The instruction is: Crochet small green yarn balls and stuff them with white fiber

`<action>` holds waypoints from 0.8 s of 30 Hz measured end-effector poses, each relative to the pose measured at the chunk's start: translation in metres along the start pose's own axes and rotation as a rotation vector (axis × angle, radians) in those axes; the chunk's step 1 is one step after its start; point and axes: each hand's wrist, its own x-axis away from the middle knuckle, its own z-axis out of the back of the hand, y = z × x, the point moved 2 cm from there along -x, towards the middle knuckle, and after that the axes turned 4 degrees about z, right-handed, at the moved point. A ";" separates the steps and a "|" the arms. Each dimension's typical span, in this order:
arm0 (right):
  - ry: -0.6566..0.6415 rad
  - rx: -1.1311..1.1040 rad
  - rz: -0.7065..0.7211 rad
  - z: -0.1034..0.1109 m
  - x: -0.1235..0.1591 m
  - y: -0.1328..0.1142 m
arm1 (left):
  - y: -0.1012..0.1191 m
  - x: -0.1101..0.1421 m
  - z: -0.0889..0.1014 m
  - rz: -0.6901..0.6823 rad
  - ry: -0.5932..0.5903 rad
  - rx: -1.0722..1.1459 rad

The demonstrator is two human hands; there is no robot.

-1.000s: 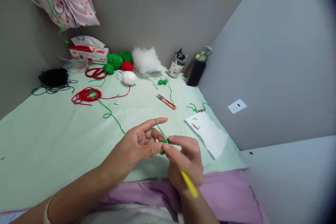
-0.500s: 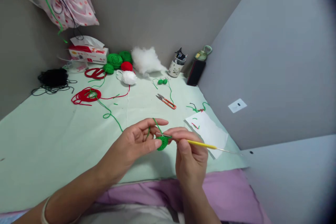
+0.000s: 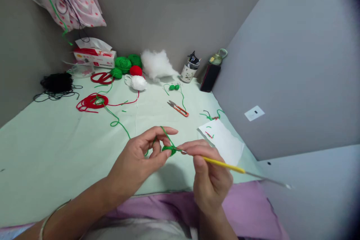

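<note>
Since the previous frame, the yellow-handled hook (image 3: pixel 223 164) had swung to a steeper slant, its free end lower and farther right; the right hand (image 3: pixel 211 174) had shifted slightly right, and the green crocheted piece (image 3: pixel 168 150) had tipped to a flatter view.

The left hand (image 3: pixel 138 157) pinched the piece between thumb and fingers, its index finger extended with a green strand (image 3: pixel 166 135) passing over it. The right hand gripped the hook by its handle. The piece was held above the near middle of the table, the hook's working end at its right edge. Whether a loop sat on the hook could not be determined.

In the inspector's judgement, a stitch was being worked at the edge. The next move would call for steady tension on the strand and a catch of yarn by the hook tip.

On the pale green tablecloth (image 3: pixel 67 157), orange snips (image 3: pixel 182 112) lay beyond the hands, and white paper (image 3: pixel 225 144) bearing thread scraps lay to the right. A red yarn coil (image 3: pixel 90 102) lay left. White stuffing (image 3: pixel 157 65) and a patterned cup (image 3: pixel 188 74) stood at the far edge. Grey walls enclosed the corner; a switch plate (image 3: pixel 254 113) was fixed to the right one.
</note>
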 end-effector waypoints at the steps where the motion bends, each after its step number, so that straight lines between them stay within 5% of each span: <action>1: -0.036 0.075 0.066 0.000 0.000 -0.002 | 0.001 0.001 -0.001 -0.025 0.040 -0.043; 7: -0.122 0.399 0.339 -0.005 0.007 -0.003 | 0.003 0.005 -0.007 -0.151 0.153 -0.117; 12: -0.001 0.505 0.470 -0.009 0.017 0.005 | -0.001 -0.002 -0.010 0.141 -0.139 0.336; 15: 0.086 0.228 0.285 -0.006 0.014 0.008 | -0.001 -0.006 -0.008 0.278 -0.280 0.564; 20: 0.169 -0.312 -0.124 -0.002 0.002 0.013 | -0.001 -0.007 -0.004 0.227 -0.249 0.550; 24: 0.113 -0.351 -0.158 -0.007 -0.001 0.016 | -0.006 -0.005 -0.007 0.098 -0.206 0.380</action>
